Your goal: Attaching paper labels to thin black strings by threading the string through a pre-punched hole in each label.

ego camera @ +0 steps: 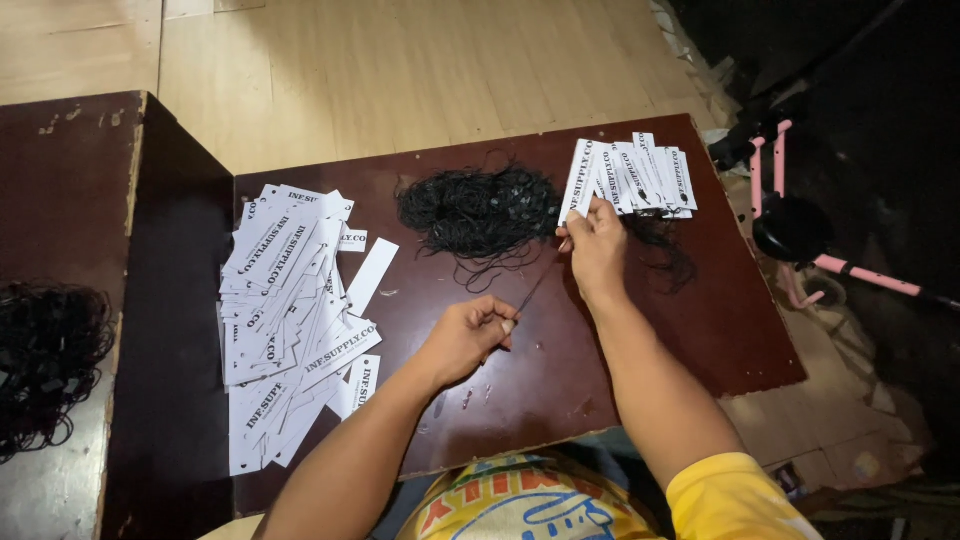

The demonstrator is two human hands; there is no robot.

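My left hand is closed over one end of a thin black string near the front middle of the dark brown board. My right hand pinches the string's far end and a white printed tag at the edge of a fanned stack of tags. The string runs taut between both hands. A tangle of black strings lies just left of my right hand. Black strings trail from the fanned stack behind my right wrist.
A loose heap of white printed tags covers the board's left part. A second dark table at the left carries another black string tangle. A pink-framed object and cardboard lie at the right.
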